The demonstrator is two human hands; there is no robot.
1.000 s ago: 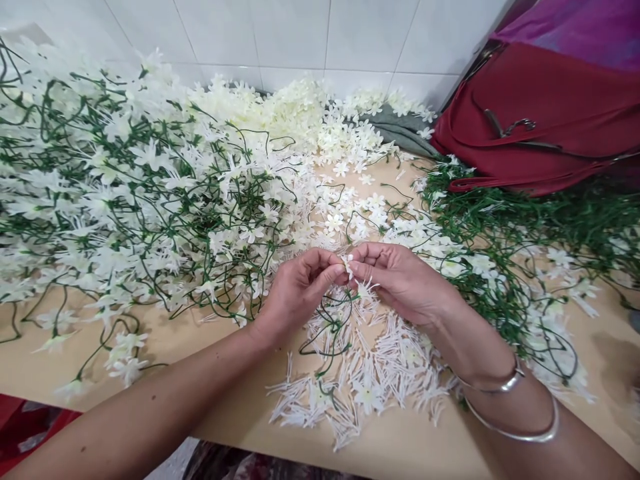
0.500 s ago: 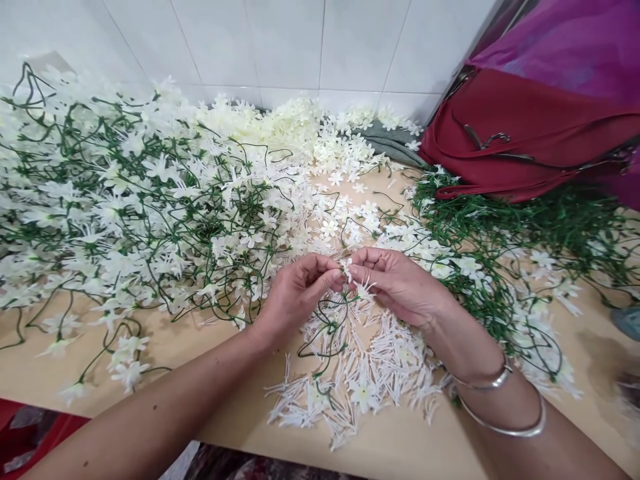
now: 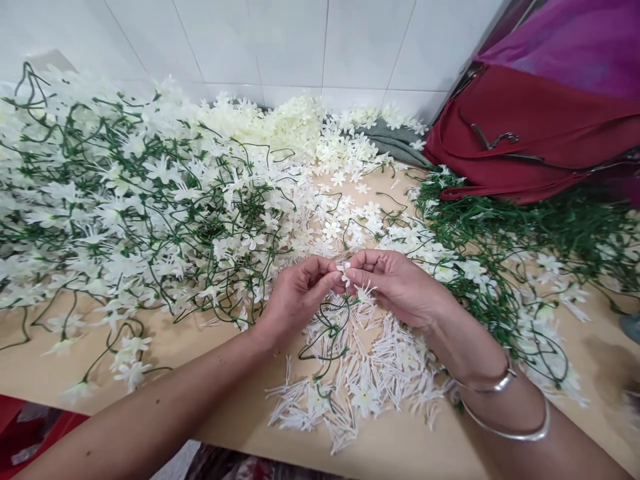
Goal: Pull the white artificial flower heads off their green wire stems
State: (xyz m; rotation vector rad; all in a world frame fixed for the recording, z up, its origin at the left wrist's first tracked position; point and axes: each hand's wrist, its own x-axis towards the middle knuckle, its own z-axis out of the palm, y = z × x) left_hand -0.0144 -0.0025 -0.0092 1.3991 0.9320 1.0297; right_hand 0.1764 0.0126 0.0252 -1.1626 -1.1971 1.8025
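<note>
Near the middle of the table, my left hand point(image 3: 303, 291) and my right hand point(image 3: 393, 283) meet fingertip to fingertip. Between them they pinch a small white artificial flower point(image 3: 345, 272). A green plastic stem point(image 3: 331, 328) with thin branches hangs below the fingers. White stamen strands stick out by my right fingertips. Underneath lies a loose heap of white stamen pieces point(image 3: 385, 360) with a few blossoms among them. How the flower and stem join is hidden by the fingers.
A big pile of white flowers on green stems point(image 3: 150, 200) fills the left side. Loose white petals point(image 3: 295, 127) lie against the tiled wall point(image 3: 290, 47). Bare green stems point(image 3: 540, 227) lie at right, below a red handbag point(image 3: 530, 133).
Both hands stay together in almost the same place. The small white flower has shifted slightly between the fingertips, and the view has moved a little.
</note>
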